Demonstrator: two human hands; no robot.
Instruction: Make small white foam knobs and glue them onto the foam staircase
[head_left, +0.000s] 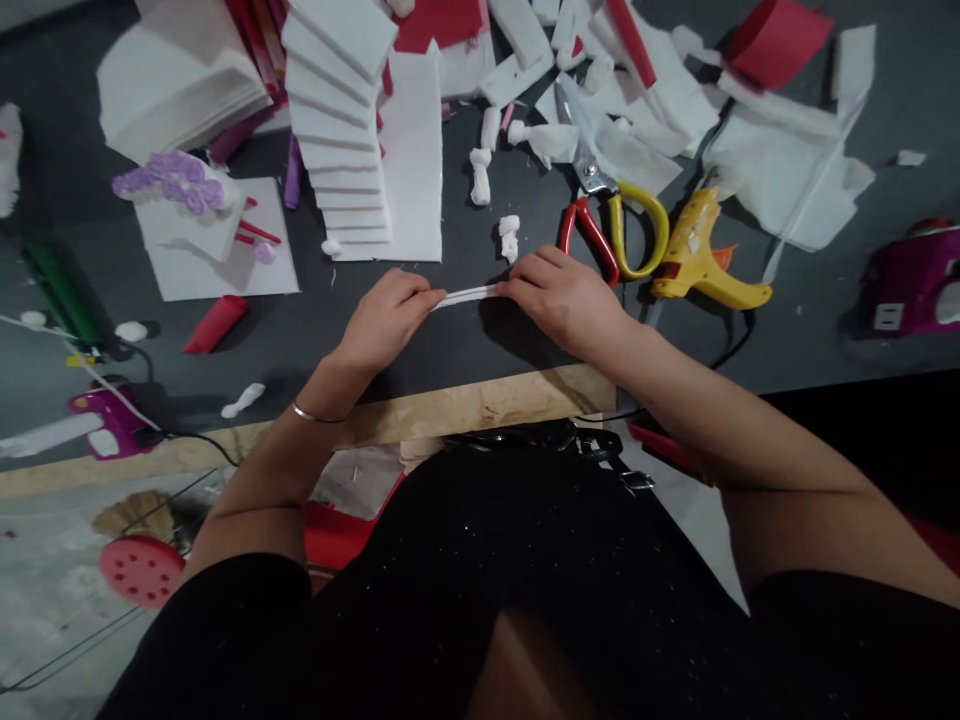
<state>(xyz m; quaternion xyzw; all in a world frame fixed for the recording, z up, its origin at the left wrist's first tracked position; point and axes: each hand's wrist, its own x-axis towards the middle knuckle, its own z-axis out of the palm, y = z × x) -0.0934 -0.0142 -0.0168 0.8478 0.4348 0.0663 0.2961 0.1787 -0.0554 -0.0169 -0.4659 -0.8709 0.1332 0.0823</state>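
A thin white strip (471, 295) is stretched level between my two hands, just above the dark tabletop near its front edge. My left hand (390, 315) pinches one end, and my right hand (562, 300) pinches the other. A lengthwise line splits the strip, so it looks folded or doubled; its material I cannot make out. Right behind my right hand lies a small twisted white piece (509, 238). Scissors (600, 190) with one red and one yellow handle rest close beyond that hand. Fanned white foam-like slabs (349, 150) stand past my left hand.
A yellow glue gun (697, 250) with its cord lies to the right. On the left are a purple glue gun (116, 420), a red roll (215, 324) and a white square with purple flowers (180, 185). White scraps (637, 120) pile up at the back. A wooden edge (480, 405) borders the table.
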